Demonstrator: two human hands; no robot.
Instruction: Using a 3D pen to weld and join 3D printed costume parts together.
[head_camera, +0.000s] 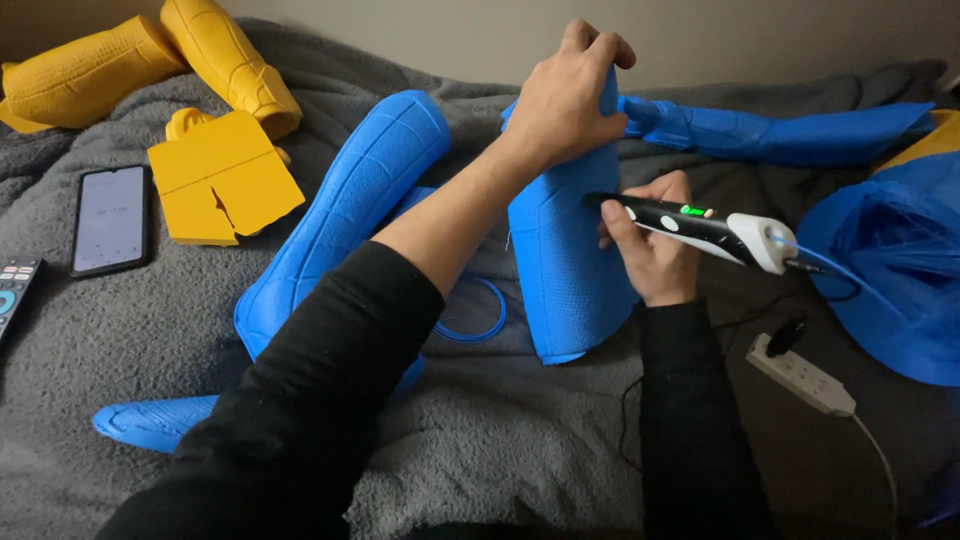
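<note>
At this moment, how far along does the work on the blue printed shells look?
Looks mid-job. Done: several shells are already formed, including the blue leg shell and yellow pieces lying on the grey blanket. In hand: the left hand steadies the upright blue shell while the right hand holds the pen tool at its side. Left: cannot tell.

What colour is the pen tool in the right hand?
The pen in the right hand is black with a white rear end and a green light, seen in the head view.
</note>
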